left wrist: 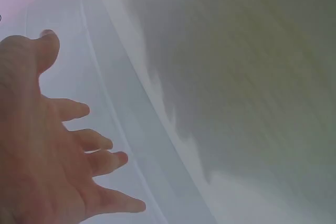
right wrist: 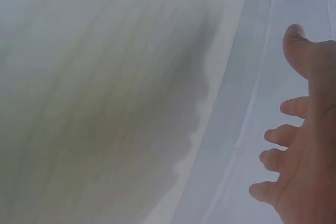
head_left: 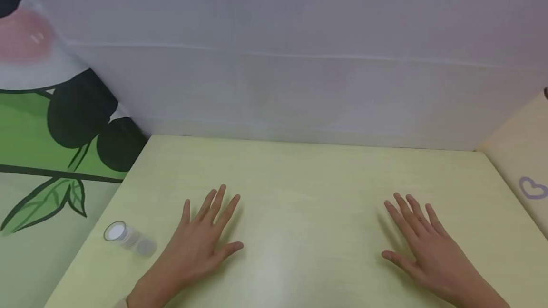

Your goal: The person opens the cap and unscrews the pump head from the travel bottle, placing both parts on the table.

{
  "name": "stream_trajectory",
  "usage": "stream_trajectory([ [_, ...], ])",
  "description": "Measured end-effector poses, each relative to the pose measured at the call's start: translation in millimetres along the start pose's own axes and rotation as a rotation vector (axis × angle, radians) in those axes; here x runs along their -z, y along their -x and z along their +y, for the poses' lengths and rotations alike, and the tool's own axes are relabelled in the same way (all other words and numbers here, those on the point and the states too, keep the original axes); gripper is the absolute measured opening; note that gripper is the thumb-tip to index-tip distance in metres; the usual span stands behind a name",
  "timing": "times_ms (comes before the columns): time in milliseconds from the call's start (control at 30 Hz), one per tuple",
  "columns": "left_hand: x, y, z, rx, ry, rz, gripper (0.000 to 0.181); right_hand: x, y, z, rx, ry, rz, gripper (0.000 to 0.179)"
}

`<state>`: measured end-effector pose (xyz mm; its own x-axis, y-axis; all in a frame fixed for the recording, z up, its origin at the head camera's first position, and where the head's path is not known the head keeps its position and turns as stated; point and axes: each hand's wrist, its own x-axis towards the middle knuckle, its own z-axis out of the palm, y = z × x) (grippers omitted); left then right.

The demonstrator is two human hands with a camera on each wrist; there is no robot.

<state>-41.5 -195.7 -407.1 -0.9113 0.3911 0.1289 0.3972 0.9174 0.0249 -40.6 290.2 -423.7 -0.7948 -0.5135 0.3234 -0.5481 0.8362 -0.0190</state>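
My left hand (head_left: 197, 246) hovers palm down over the pale yellow table (head_left: 308, 232), fingers spread and holding nothing. Just left of it stands a small clear cylindrical container (head_left: 130, 238) with a white round top. Across the table, my right hand (head_left: 436, 255) is also spread palm down with nothing in it. In the left wrist view the left hand (left wrist: 47, 145) shows straight, parted fingers above its shadow. The right wrist view has the right hand (right wrist: 304, 150) with fingers extended and thumb apart.
A whitish sheet-like wall (head_left: 299, 61) with a horizontal crease rises behind the table's back edge. At the left hangs a printed panel (head_left: 25, 132) with green and black shapes. A cream side wall (head_left: 518, 156) with a purple heart borders the right.
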Motion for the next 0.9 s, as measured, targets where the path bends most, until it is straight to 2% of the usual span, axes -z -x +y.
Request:
stream_trajectory([
  [267, 10.9, -0.7, -1.4, -0.026, 0.03, 0.072, 0.061, 11.5, -11.5, -3.2, 0.066, -0.025, 0.103, 0.083],
  [500, 13.4, -2.7, -3.5, -0.075, 0.017, 0.196, 0.045, 18.5, -12.2, -9.2, 0.058, -0.064, 0.154, 0.076],
  [733, 28.0, 4.5, -13.7, -0.062, 0.053, 0.274, 0.034, 18.6, -9.8, -23.8, 0.036, -0.111, 0.165, 0.071],
  [900, 39.4, 16.0, -25.5, -0.03, 0.037, 0.34, 0.032, 18.2, -18.8, -28.9, 0.069, -0.129, 0.17, 0.071],
])
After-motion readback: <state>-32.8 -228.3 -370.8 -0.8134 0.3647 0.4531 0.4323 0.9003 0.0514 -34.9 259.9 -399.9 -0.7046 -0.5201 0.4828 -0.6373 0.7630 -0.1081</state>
